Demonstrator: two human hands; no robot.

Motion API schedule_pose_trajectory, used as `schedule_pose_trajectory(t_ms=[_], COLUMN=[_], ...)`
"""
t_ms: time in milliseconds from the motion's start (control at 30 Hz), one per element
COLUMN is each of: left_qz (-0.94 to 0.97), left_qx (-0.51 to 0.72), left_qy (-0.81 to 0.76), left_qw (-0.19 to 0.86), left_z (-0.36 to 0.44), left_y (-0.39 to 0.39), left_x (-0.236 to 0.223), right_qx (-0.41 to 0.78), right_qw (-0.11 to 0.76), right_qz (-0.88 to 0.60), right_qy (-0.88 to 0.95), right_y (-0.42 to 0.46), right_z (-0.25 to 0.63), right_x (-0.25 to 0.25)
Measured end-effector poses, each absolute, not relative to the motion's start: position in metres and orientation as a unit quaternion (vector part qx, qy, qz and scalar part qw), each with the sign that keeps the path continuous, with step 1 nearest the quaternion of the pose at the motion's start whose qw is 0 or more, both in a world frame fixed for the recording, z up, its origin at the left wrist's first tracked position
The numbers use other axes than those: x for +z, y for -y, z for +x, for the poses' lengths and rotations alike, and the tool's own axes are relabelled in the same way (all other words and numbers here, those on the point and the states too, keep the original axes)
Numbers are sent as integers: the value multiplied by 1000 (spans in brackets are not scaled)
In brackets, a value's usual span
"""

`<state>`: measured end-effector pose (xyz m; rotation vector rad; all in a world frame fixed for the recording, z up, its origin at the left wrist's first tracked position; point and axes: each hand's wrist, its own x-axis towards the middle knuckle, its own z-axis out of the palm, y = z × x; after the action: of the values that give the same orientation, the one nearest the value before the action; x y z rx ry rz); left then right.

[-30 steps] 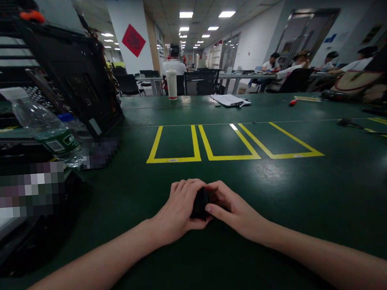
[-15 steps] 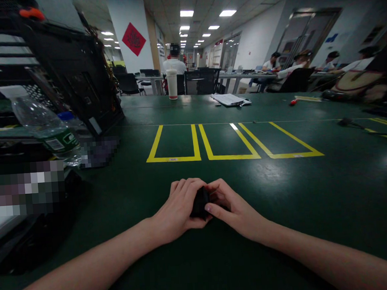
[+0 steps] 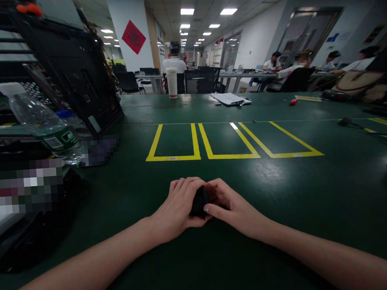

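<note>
And here a black object (image 3: 198, 203) is cupped by the left hand (image 3: 174, 211) and right hand (image 3: 241, 210), fingers curled closely round it, toward the green table (image 3: 126, 185)'s near edge (its shape mostly hidden), best steadied with light, even pressure.

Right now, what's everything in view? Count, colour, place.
black object: 1, black, between the hands
table: 1, dark green, foreground
tape outlines: 3, yellow, mid-table
cup: 1, whitish, table's far edge
clipboard: 1, white paper, right of cup
red item: 1, red, far right tabletop
bottles: 2, clear, left
equipment frame: 1, black, left
pixelated items: count unclear, mixed, left
wall sign: 1, red, pillar
chairs: several, black, background
people: at least 5, white tops, background
left hand: 1, bare, centre
right hand: 1, bare, centre
</note>
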<state>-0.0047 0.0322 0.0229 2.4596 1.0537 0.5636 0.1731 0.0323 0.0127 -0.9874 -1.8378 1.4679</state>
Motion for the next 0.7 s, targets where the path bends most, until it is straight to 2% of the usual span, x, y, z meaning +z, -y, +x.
schedule_pose_trajectory(t_ms=[233, 533, 700], left_qz=[883, 877, 880], left_qx=[206, 207, 201], left_qy=[-375, -383, -380], left_qw=[195, 205, 203], left_z=[-5, -4, -5], left_y=[-33, -32, -32], left_x=[21, 24, 23], right_qx=[537, 556, 525], right_qw=[330, 297, 323], right_qz=[-327, -365, -332], right_qy=[704, 685, 714], right_y=[-33, -32, -31], right_z=[174, 173, 174], right_x=[7, 10, 8])
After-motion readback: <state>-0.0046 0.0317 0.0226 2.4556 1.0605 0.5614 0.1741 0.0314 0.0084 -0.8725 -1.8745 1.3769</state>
